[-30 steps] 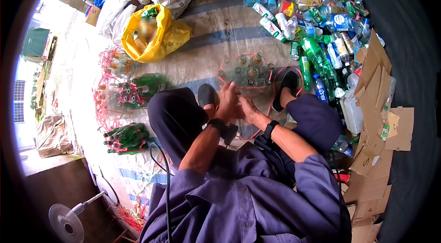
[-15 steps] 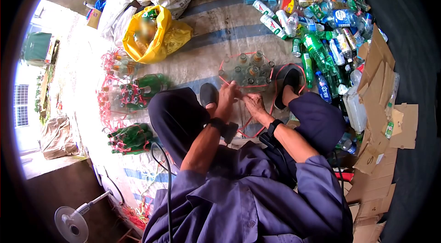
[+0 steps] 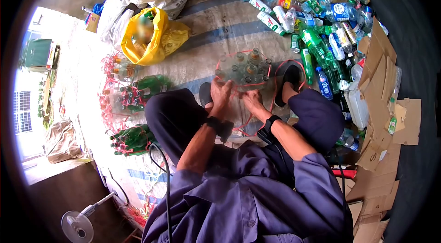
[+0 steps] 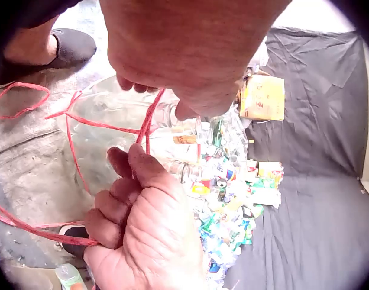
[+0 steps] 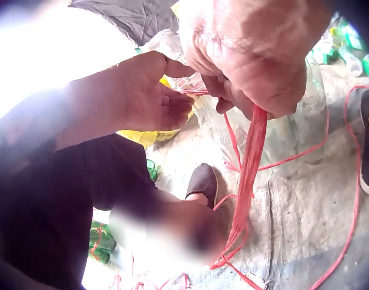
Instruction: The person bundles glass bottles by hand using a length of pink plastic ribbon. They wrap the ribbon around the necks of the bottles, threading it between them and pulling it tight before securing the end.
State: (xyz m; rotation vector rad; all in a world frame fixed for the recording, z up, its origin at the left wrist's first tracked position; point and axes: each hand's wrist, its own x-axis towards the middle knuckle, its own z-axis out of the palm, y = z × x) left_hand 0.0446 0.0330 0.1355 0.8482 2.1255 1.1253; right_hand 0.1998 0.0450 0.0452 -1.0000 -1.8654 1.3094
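Note:
A cluster of upright clear glass bottles [image 3: 250, 69] stands on the floor sheet between the person's feet, with red plastic string [image 4: 106, 124] running round it. At the bundle's near side, the left hand [image 3: 221, 94] pinches the string between thumb and fingers. Just to its right, the right hand [image 3: 253, 102] grips the string too, thumb against forefinger and the other fingers curled in the left wrist view. A flat red strand [image 5: 249, 163] hangs below the right hand in the right wrist view. Looser string trails by the right shoe [image 3: 290, 78].
Tied bundles of green bottles [image 3: 133, 138] lie at the left. Behind them stands a yellow bag [image 3: 158, 43]. Cans and plastic bottles [image 3: 317, 45] are heaped at the right, bordered by flattened cardboard [image 3: 379, 91]. A fan [image 3: 78, 225] is at lower left.
The hands were close together a second ago and have drawn apart, the left one moving left. String now spans between them at the near side of the bottles.

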